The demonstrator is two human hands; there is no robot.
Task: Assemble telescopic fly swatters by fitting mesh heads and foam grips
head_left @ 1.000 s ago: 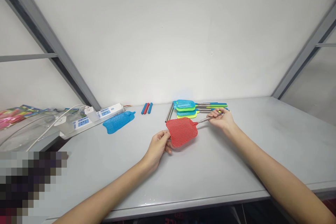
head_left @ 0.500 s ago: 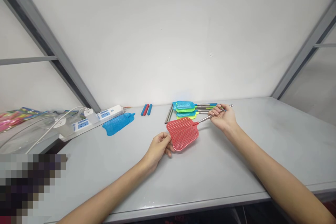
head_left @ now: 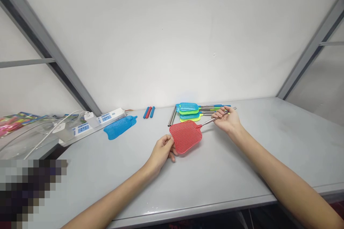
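A red fly swatter (head_left: 186, 136) is held between my two hands above the grey table. My left hand (head_left: 163, 150) pinches the left edge of its mesh head, with the fingers partly behind it. My right hand (head_left: 227, 118) is wrapped round the metal rod that runs from the head up to the right. Behind the red head lies a stack of blue and yellow-green fly swatters (head_left: 189, 108), rods pointing right. Two bare metal tubes (head_left: 172, 116) lie at the stack's left side.
Blue and red handle grips (head_left: 148, 112) lie near the wall. Farther left are blue swatter heads (head_left: 120, 127) beside a white power strip (head_left: 98, 123) with plugs and cables. Plastic packaging (head_left: 16, 125) is at the far left. The table's front edge (head_left: 193, 210) runs below my arms.
The view has shifted very slightly. Both hands keep the same hold on the red fly swatter, and nothing else has visibly moved.
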